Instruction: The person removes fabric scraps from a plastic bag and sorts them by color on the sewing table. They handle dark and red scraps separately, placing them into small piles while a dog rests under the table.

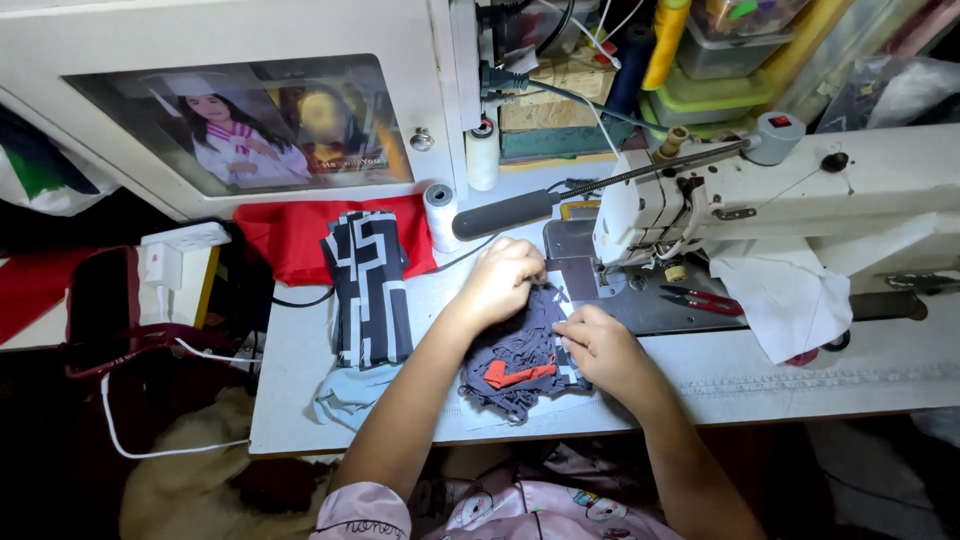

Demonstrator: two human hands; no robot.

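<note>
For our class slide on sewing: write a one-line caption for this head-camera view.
Both hands, left hand and right hand, press dark blue fabric beside a white sewing machine.

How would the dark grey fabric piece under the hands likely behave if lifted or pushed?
The dark grey fabric looks bunched and wrinkled, so probably floppy and light. Its frayed edge may shed threads. Pushed, it would likely crumple rather than slide, which may be why the left hand and right hand press it.

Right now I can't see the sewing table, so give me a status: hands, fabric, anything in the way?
Left hand and right hand both gripping dark grey fabric, near the sewing machine. Red snips lie beside it.
</note>
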